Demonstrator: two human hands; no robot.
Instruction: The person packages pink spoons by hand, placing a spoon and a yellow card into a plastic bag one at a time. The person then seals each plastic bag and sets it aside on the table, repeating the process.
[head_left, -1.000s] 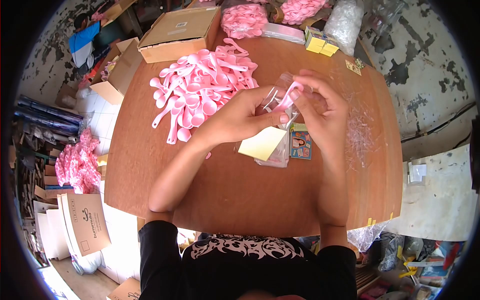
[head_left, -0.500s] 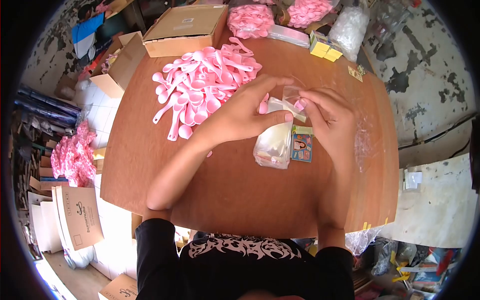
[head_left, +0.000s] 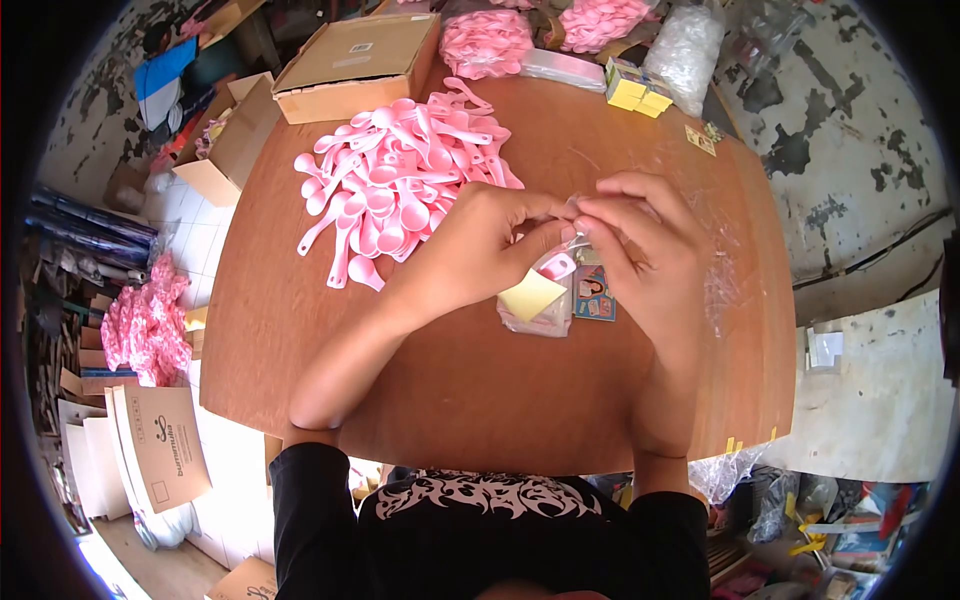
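Note:
Just above the table, both hands pinch the top edge of a small clear plastic bag [head_left: 578, 228]. My left hand [head_left: 490, 245] is closed on its left side, and my right hand [head_left: 648, 240] grips the right side between thumb and fingertips. Hanging below the fingers are the end of a pink spoon [head_left: 556, 265] and a yellow card [head_left: 532, 294], apparently within that bag. Underneath lies a stack of clear bags [head_left: 545, 325], partly covered. Beside it sits a printed card [head_left: 596, 300] with a picture. A heap of pink spoons [head_left: 390, 185] spreads left of my left hand.
A closed cardboard box [head_left: 355, 70] stands at the back left of the wooden table [head_left: 450, 400]. Along the back edge are a bag of pink spoons [head_left: 487, 45], yellow boxes [head_left: 638, 90] and a clear plastic bundle [head_left: 687, 55]. An open carton [head_left: 230, 145] stands off the left side.
My hands have come together at the bag's top edge. A pink spoon end and the yellow card now show below my fingers, over the stack. The view has shifted slightly.

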